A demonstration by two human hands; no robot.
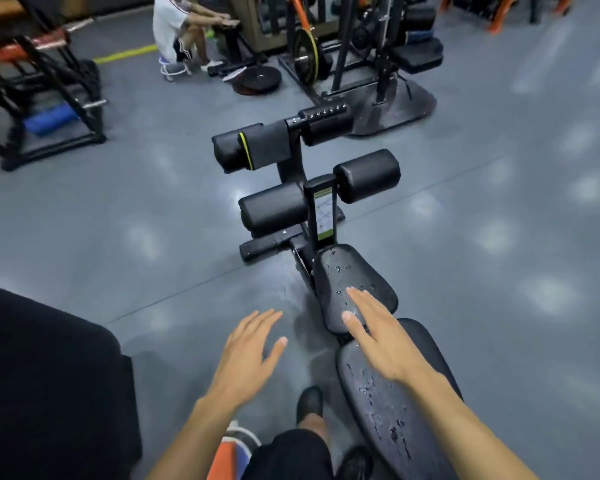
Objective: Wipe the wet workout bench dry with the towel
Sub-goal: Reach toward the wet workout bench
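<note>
We see the black workout bench point(357, 282) running from near right toward the far middle, its seat pad and back pad point(388, 403) both beaded with water drops. Our right hand point(378, 334) is held flat over the gap between the two pads, fingers straight and spread, gripping nothing; we cannot tell whether it touches the padding. Our left hand point(250, 355) hangs over the grey floor point(153, 220) just left of the bench, fingers relaxed and apart, holding nothing. Four black foam rollers point(274, 209) stand at the bench's far end. Our dark shoe point(309, 403) shows between the arms. A seated person point(177, 32) is far left.
</note>
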